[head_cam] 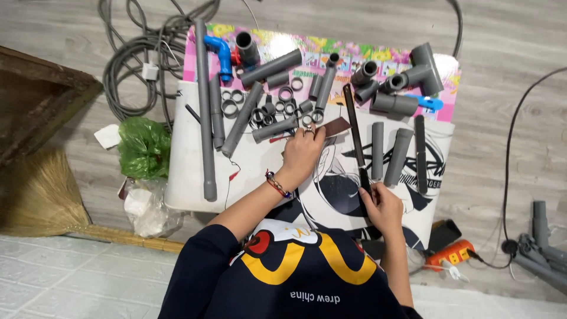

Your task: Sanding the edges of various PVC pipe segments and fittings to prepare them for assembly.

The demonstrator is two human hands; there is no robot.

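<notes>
On the printed sheet [437, 133] spread over the wooden floor [508, 35], grey pipe pieces and rings lie in rows. Right hand [383, 207] is closed around the lower end of a long dark strip [356, 139], which runs up and slightly left across the sheet. Left hand [303, 152] lies palm down, fingers loosely curled, fingertips touching a small brown rectangular piece [336, 127] just beside the strip. A short grey pipe [275, 129] sits near the left fingertips. Two upright grey pipe sections [388, 153] lie right of the strip. A blue elbow fitting [221, 54] sits at the upper left.
</notes>
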